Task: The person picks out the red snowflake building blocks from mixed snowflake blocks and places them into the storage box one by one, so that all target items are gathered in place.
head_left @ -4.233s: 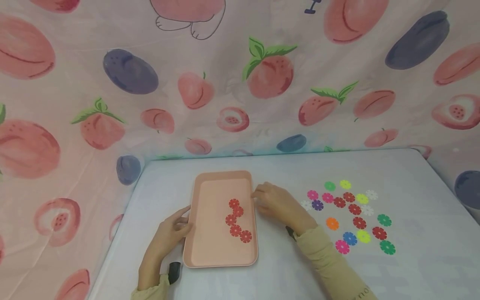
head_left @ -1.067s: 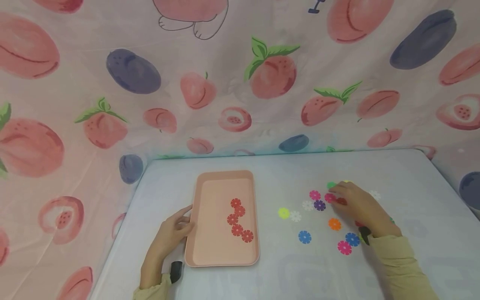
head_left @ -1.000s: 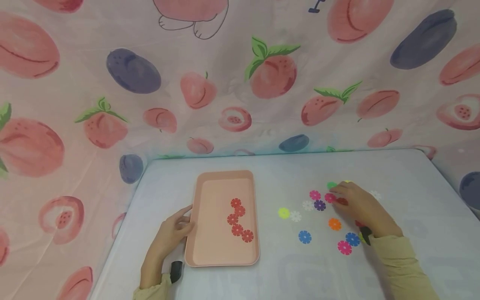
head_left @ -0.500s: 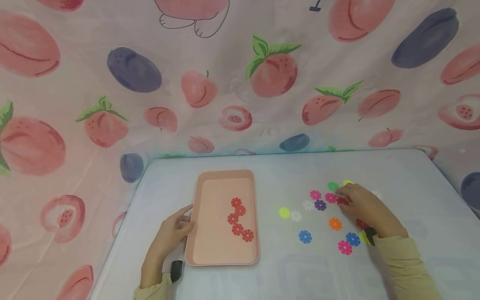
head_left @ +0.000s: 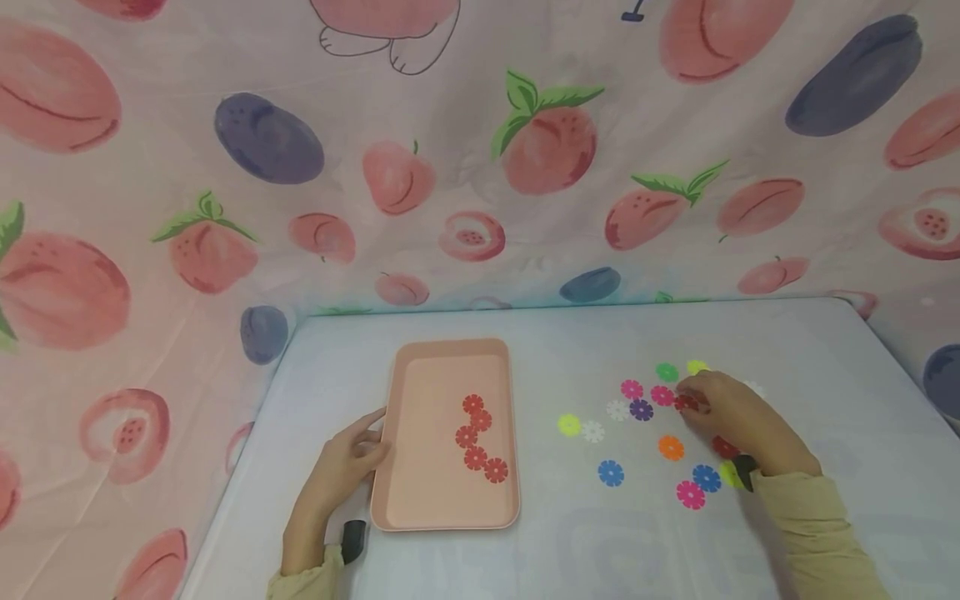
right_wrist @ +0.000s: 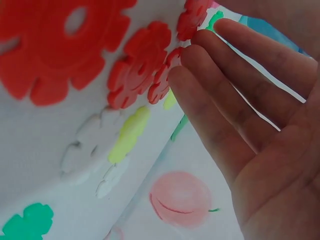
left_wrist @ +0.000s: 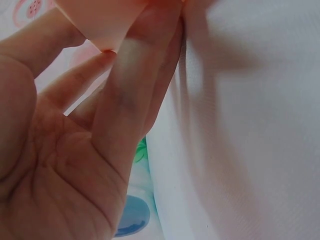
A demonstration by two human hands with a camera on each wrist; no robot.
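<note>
In the head view, my left hand (head_left: pixel 345 467) holds the left rim of a peach-coloured tray (head_left: pixel 427 508), thumb at the edge. The tray's side also shows at the top of the left wrist view, against the fingertips. Several red snowflake discs (head_left: pixel 476 457) lie in a crooked line inside it. My right hand (head_left: pixel 735 412) is over the scattered discs, fingertips touching a red snowflake disc (head_left: pixel 684 402) on the table. From the right wrist, its fingers (right_wrist: pixel 250 85) look nearly straight beside red discs (right_wrist: pixel 140 65). The hand and wrist cover some discs in the head view.
Around the right hand lie loose discs, among them a green disc (head_left: pixel 667 372), a purple disc (head_left: pixel 641 409) and an orange disc (head_left: pixel 671 447). A yellow disc (head_left: pixel 569 425) and a blue disc (head_left: pixel 611 472) lie nearer the tray. Fruit-patterned cloth (head_left: pixel 465 167) hangs behind the white table (head_left: pixel 555 550).
My right hand has gone from the tray's right edge to the scattered discs. Over the last second its fingertips shift slightly right, uncovering the green disc. My left hand stays at the tray.
</note>
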